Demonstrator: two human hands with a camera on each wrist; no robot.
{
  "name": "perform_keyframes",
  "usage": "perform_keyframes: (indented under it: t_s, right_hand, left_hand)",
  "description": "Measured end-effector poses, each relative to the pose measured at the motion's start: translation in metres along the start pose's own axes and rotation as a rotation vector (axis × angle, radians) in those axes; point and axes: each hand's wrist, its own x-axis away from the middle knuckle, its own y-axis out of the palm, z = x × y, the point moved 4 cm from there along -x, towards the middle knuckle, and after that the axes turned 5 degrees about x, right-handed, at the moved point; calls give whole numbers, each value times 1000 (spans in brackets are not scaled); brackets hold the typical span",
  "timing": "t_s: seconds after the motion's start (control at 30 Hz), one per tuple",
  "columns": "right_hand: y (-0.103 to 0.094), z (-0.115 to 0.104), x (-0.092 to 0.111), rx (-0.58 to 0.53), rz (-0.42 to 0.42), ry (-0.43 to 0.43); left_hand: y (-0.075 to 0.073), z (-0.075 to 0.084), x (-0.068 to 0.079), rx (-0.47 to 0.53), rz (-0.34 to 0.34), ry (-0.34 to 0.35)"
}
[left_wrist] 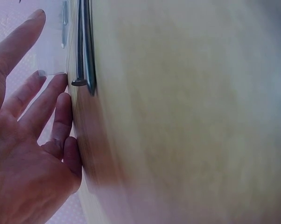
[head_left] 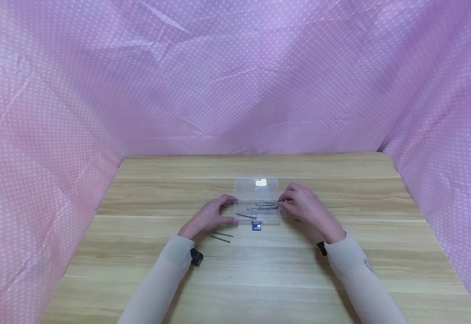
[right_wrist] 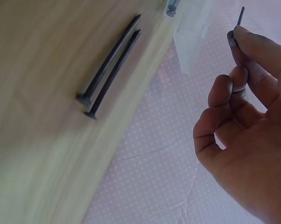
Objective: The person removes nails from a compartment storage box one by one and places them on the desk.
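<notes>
A clear plastic box [head_left: 277, 218] lies with its lid [head_left: 245, 188] folded back, and several nails [head_left: 245, 216] are inside it. My left hand [head_left: 209, 217] is at the box's left end, thumb near the front corner and fingers farther back. In the left wrist view, the fingers of the left hand [left_wrist: 33, 126] look mostly straight. Over the box's right end, my right hand [head_left: 306, 208] pinches a nail. The right wrist view shows that nail [right_wrist: 240, 17] between thumb and index finger of the right hand [right_wrist: 248, 112], head toward the fingertips.
Two loose nails [head_left: 221, 238] lie on the wooden table [head_left: 243, 288], left of the box and by my left wrist. Two more nails [right_wrist: 112, 70] lie on the wood in the right wrist view. A small blue piece [head_left: 256, 226] is at the box's front edge. Pink dotted cloth [head_left: 235, 90] surrounds the table.
</notes>
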Motion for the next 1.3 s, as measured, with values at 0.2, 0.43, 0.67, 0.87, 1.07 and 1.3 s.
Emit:
perform_keyframes:
  t_s: [0.2,0.43,0.67,0.87,1.07,1.3]
  right_hand:
    - [-4,1,7,19,26,-16]
    - [-9,1,16,27,59,-37]
    - [-11,2,28,36,88,-46]
    - [-14,3,38,20,129,-59]
    - [-16,5,46,14,152,-27]
    - [-18,8,53,17,147,24]
  left_hand:
    - [0,-2,0,4,1,-23]
    - [0,-1,1,9,6,-26]
    - [-1,-2,1,9,6,-10]
    - [0,-3,1,5,4,4]
    - [0,-3,0,1,4,9]
    - [0,-2,0,10,5,-4]
